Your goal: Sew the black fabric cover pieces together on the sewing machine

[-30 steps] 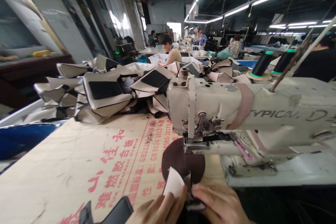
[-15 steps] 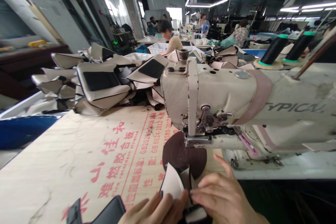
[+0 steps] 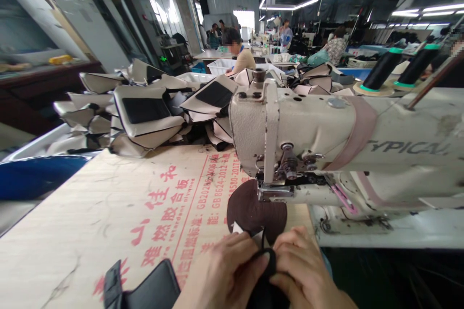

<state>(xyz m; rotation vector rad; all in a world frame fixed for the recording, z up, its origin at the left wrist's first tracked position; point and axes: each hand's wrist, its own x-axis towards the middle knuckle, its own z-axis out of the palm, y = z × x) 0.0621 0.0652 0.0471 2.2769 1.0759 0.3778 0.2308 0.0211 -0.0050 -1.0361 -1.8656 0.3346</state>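
Note:
At the bottom centre, my left hand and my right hand are both closed on a black-and-beige sewn piece. Its black edge bends up in a fold between my fingers and thumbs, and pale corners stick out beyond my fingertips. Much of the piece is hidden by my hands. Just past them, a dark brown roll of tape lies flat on the plywood board. To the left of my left hand is a flat black part with a strap-like end.
A sewing machine stands at the right, its head over the board's edge. Behind the board is a heap of beige-and-black sewn pieces. Black thread cones stand behind the machine. A person sits beyond the heap.
My hands have closed in around the piece and folded its black edge up. The large pale flap that showed before is now mostly covered. The view has shifted slightly.

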